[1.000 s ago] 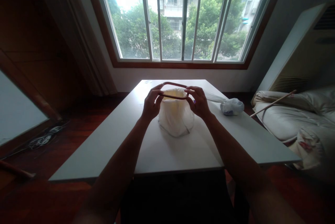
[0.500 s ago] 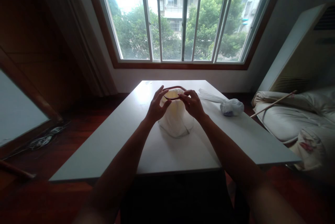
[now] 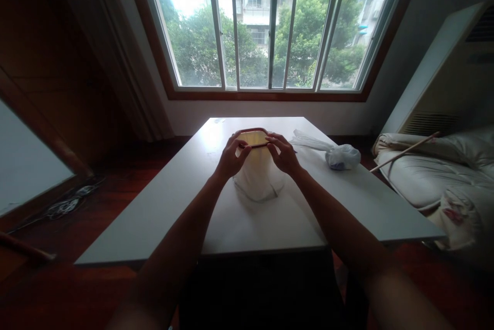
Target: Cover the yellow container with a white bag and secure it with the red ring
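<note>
Between my hands on the white table stands a pale trash can [image 3: 257, 168] with a thin, see-through plastic bag [image 3: 262, 196] draped around its outside. A brown ring [image 3: 253, 129] lies around the can's top, and the yellowish inside shows through it. My left hand [image 3: 232, 156] grips the ring's left front side, thumb toward me and fingers bent over it. Opposite, my right hand [image 3: 283, 153] has its fingers closed at the ring's right side. The fingertips partly cover the ring on both sides.
A knotted white plastic bag [image 3: 342, 157] lies on the right of the table [image 3: 154, 206]. Past the right edge are a folded mattress [image 3: 409, 165] and a thin stick [image 3: 405, 152]. A coil of cable [image 3: 64, 209] lies on the floor at left. The window [image 3: 270, 36] is ahead.
The brown ring has shifted left and sits more evenly over the can's opening, whose inside now shows more. My right hand has moved slightly left. The knotted bag lies as before.
</note>
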A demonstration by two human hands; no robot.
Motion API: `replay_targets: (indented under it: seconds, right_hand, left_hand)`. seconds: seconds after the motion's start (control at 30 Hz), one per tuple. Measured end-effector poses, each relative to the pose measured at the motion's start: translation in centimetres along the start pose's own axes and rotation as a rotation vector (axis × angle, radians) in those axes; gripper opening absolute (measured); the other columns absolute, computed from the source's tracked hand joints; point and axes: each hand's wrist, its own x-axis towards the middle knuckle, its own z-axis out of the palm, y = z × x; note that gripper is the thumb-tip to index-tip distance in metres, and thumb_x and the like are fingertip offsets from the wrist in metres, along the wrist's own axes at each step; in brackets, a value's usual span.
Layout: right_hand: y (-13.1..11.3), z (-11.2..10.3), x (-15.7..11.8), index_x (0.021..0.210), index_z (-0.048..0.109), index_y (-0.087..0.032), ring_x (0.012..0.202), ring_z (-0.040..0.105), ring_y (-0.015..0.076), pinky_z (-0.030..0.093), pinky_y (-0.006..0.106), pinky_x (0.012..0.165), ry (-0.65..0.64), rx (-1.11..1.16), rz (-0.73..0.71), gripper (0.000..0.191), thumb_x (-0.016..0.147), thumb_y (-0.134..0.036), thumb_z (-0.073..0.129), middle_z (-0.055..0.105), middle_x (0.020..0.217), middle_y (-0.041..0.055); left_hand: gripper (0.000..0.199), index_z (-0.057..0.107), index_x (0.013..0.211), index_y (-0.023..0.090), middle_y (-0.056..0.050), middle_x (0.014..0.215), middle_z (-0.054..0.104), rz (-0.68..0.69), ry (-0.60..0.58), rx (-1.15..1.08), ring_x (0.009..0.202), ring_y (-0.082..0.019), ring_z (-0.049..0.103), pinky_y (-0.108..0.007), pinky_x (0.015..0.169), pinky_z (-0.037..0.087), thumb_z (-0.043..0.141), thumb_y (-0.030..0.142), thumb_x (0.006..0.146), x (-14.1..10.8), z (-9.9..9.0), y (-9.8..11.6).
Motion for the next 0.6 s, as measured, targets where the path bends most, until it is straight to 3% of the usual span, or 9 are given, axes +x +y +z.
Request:
replay_targets:
  seconds: [0.33,0.6]
  right_hand:
    - [0.06,-0.44,-0.02,0.112,0.071,-0.023,0.116,0.063,0.0244,0.053,0.047,0.102,-0.027,0.051,0.012,0.028,0.101,-0.039,0.05,0.068,0.12,0.0117]
    - [0.07,-0.63,0.0,0.111,0.07,-0.023,0.116,0.063,0.0248,0.052,0.048,0.103,-0.052,0.06,0.003,0.027,0.1,-0.039,0.052,0.068,0.119,0.0118]
  left_hand:
    - [0.024,0.061,0.091,0.019,-0.018,0.139,0.058,0.018,-0.011,-0.042,0.14,-0.031,0.047,-0.059,0.115,0.037,0.057,0.043,0.094,0.03,0.0,-0.45]
    - [0.025,0.058,0.087,0.02,-0.02,0.14,0.057,0.004,-0.031,-0.01,0.135,-0.031,0.051,-0.055,0.108,0.045,0.059,0.044,0.091,-0.07,0.14,-0.79]
